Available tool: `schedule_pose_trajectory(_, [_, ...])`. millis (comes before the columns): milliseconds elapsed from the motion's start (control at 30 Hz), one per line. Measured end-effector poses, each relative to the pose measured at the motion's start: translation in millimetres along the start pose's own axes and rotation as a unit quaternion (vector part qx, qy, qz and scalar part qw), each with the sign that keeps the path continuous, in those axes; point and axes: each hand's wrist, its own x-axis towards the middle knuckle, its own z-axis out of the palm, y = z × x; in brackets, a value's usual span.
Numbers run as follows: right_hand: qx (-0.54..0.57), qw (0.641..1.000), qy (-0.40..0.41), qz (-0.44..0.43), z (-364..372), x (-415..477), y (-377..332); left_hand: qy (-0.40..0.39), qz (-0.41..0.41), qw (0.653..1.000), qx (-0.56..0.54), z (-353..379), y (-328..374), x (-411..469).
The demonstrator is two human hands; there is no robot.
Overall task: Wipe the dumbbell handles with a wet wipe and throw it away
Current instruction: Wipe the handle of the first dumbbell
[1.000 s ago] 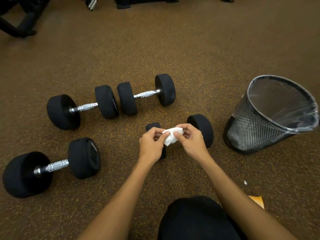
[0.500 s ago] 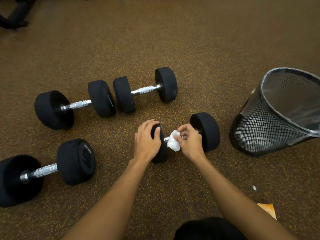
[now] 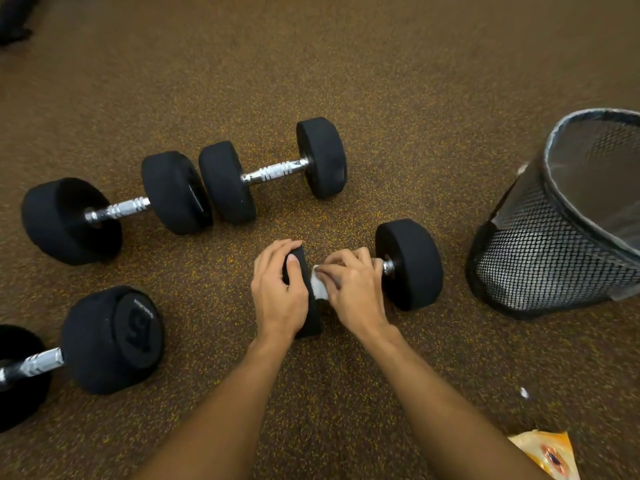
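Observation:
Several black dumbbells with chrome handles lie on the brown speckled floor. The nearest dumbbell [image 3: 410,263] lies straight ahead of me. My left hand [image 3: 280,292] grips its left weight head from above. My right hand [image 3: 351,287] is closed around its handle with a white wet wipe [image 3: 318,285] pressed against it; most of the handle is hidden under the hand. A black mesh bin [image 3: 554,251] with a clear liner stands to the right of this dumbbell.
Two dumbbells [image 3: 273,173] [image 3: 114,209] lie end to end further away, and another dumbbell [image 3: 110,337] marked 5 lies at the near left. An orange wipe packet [image 3: 549,452] lies at the lower right. Dark gym equipment [image 3: 14,19] shows at the top left.
My hands came down from holding the wipe in the air. The left hand took hold of the weight head; the right hand wrapped the wipe around the handle. The view moved closer.

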Motion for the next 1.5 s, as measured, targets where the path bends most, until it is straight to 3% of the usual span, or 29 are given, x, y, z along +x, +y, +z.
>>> schedule_pose_trajectory(267, [0.035, 0.994, 0.033, -0.097, 3, -20, 17, 0.026, 0.047, 0.998, 0.011, 5, -8, 1])
schedule_pose_trajectory(400, [0.068, 0.993, 0.074, -0.068, -3, -24, 30, 0.031, 0.049, 0.998, 0.012, 6, -8, 1])
schedule_pose_trajectory(533, [0.081, 0.994, 0.064, -0.042, -1, -19, 27, 0.036, 0.046, 0.998, 0.011, 6, -8, 0])
schedule_pose_trajectory(733, [0.085, 0.990, 0.058, -0.098, 11, -26, 30, 0.041, 0.050, 0.998, 0.013, 8, -10, 1])
schedule_pose_trajectory(900, [0.090, 0.990, 0.096, -0.045, 11, -22, 30, 0.046, 0.052, 0.998, 0.010, 8, -11, 0])
schedule_pose_trajectory(1067, [0.093, 0.986, 0.075, -0.118, 16, -25, 28, 0.049, 0.050, 0.997, 0.009, 8, -10, 1])
schedule_pose_trajectory(1233, [0.094, 0.987, 0.103, -0.075, 13, -22, 31, 0.050, 0.054, 0.997, 0.009, 8, -11, 2])
schedule_pose_trajectory(1367, [0.088, 0.984, 0.070, -0.139, 20, -23, 25, 0.050, 0.049, 0.997, 0.015, 7, -11, 1])
schedule_pose_trajectory(1500, [0.101, 0.984, 0.115, -0.087, 16, -22, 36, 0.052, 0.050, 0.997, 0.011, 8, -12, 2])
